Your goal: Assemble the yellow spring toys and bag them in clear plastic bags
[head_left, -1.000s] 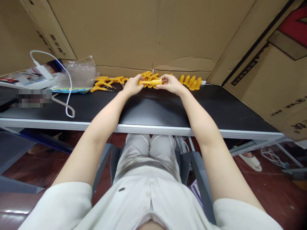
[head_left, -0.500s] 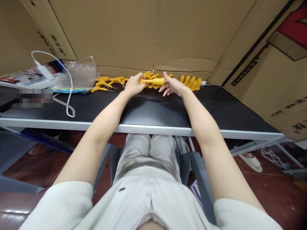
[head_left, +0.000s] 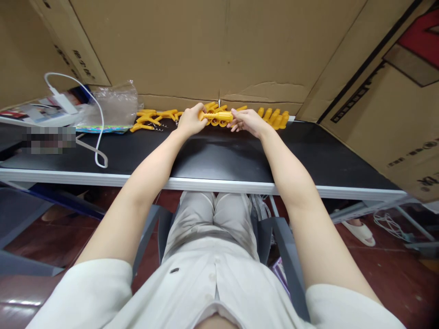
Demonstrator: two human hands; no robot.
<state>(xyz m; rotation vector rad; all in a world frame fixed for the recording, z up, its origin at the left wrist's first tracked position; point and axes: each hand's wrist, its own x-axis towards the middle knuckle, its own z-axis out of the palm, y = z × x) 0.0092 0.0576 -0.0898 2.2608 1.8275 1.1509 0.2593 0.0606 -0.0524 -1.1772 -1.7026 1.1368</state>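
the ribbed yellow plastic tube is held between both hands above the far edge of the black table. left hand grips its thin end, right hand pinches its thick end, both arms stretched forward. its long axis runs left-right, level.

Blurred patch on table, yellow piece ends hidden inside left hand and right hand
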